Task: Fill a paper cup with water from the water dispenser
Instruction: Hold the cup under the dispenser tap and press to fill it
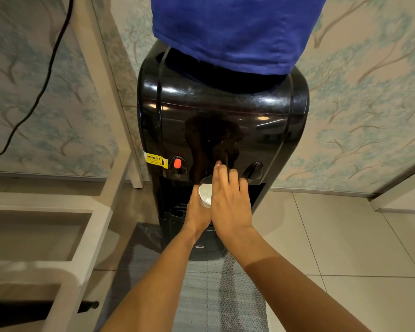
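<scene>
Head view: left hand [198, 213] grips paper cup [206, 193] under the middle tap of the water dispenser [222, 121], mouth up to catch flow. Right hand [230, 200], fingers extended, presses the tap lever; holds nothing.

The water dispenser [225, 121] beyond the hands was glossy black plastic; blue cloth [235, 29] draped its top; the paper cup [205, 194] looked matt white.

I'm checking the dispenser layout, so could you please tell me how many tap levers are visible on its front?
2 clearly: the red lever on the left and a dark lever on the right. The right hand reaches between them, possibly hiding a middle one.
</scene>
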The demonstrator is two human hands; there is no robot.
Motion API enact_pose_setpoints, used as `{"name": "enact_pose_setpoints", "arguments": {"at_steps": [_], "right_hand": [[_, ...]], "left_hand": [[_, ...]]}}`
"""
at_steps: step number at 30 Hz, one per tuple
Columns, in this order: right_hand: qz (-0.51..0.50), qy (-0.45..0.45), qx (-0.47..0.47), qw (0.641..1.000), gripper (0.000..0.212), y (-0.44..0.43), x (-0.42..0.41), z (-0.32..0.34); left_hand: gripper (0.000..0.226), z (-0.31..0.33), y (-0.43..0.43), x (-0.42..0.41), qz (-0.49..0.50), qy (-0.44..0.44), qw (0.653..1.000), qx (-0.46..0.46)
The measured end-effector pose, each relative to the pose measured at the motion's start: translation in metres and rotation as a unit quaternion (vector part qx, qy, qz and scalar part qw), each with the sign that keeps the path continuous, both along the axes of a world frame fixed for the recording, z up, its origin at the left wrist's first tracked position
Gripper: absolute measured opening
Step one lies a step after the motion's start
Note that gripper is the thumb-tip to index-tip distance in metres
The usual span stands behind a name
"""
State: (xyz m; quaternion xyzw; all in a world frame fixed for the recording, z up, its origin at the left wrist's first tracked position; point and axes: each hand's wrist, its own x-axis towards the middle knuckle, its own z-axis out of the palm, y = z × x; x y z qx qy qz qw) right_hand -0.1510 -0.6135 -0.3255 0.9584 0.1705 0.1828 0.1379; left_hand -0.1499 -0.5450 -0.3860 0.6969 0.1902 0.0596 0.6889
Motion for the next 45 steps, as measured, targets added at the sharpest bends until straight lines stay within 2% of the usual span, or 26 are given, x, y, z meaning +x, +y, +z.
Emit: {"name": "enact_pose_setpoints", "arguments": {"at_steps": [20, 29, 34, 39, 45], "right_hand": [[-0.001, 0.001, -0.009, 1.0, 0.076, 0.0, 0.0, 0.0], [0.004, 0.001, 0.007, 1.0, 0.08, -0.002, 0.002, -0.001], [0.0, 0.01, 0.006, 1.0, 0.087, -0.002, -0.003, -0.005], [0.011, 0.027, 0.072, 0.997, 0.091, -0.008, -0.009, -0.009], [0.066, 0.042, 0.136, 0.988, 0.089, -0.027, -0.008, -0.012]], "left_hand": [[0.042, -0.001, -0.001, 0.001, -0.005, 0.003, 1.0, 0.005], [0.048, -0.007, 0.0, 0.003, -0.002, -0.001, 1.0, 0.006], [0.044, -0.006, 0.0, 0.002, -0.007, -0.003, 1.0, 0.012], [0.047, -0.006, 0.0, -0.002, -0.008, -0.013, 1.0, 0.009], [0.061, -0.012, -0.001, -0.005, -0.014, -0.041, 0.998, -0.047]]}}
